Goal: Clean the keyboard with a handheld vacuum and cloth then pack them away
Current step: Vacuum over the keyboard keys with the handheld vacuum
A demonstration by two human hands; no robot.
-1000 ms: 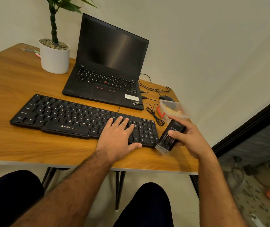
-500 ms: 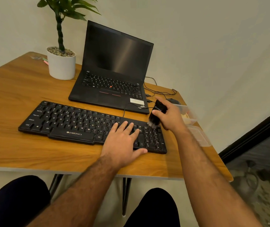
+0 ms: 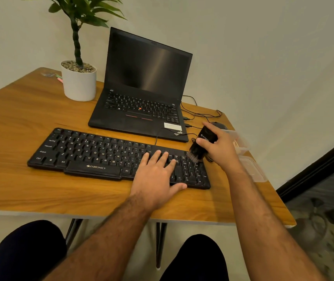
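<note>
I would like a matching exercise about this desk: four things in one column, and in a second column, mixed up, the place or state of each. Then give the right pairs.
Things
1. handheld vacuum
2. left hand
3. laptop
4. potted plant

Places or states
A. open, screen dark, behind the keyboard
B. at the far left of the table, beside the laptop
C. flat on the keys, fingers straight
D. gripped by the right hand, brush end on the number pad

Pairs: 1-D, 2-C, 3-A, 4-B

Vacuum [image 3: 202, 146] brush on keyboard [image 3: 101, 155] (numpad corner)
</note>
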